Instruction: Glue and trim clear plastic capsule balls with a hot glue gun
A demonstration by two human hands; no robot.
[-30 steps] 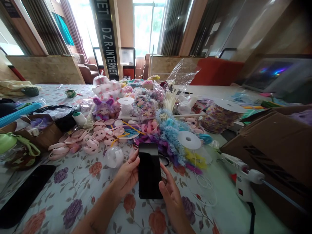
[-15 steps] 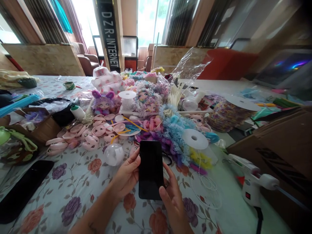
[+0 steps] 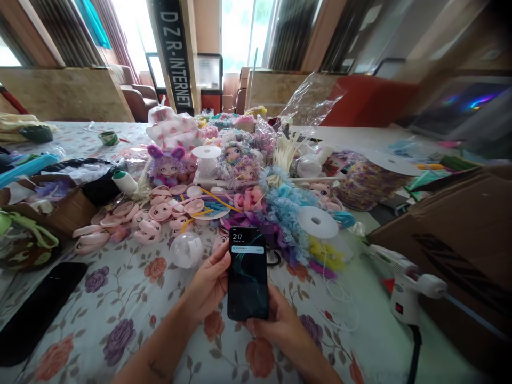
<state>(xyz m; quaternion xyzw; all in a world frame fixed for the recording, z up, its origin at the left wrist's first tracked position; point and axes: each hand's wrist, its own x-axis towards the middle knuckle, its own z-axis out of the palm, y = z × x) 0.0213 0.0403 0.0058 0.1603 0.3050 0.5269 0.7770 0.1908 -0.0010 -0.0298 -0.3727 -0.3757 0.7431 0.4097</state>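
One lit phone (image 3: 248,288) sits above flowered tablecloth (image 3: 138,282), your left hand (image 3: 210,282) gripping its left edge, right hand (image 3: 282,319) holding lower right corner; slack grip could drop it, leftward swing could knock clear ball (image 3: 186,250).

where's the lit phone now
In the head view, the phone is at lower centre, held between the left hand and right hand, right of the clear ball.

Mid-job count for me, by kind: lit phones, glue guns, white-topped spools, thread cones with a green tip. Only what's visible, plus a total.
Lit phone: 1
Glue gun: 1
White-topped spools: 3
Green-tipped thread cone: 1
Total: 6
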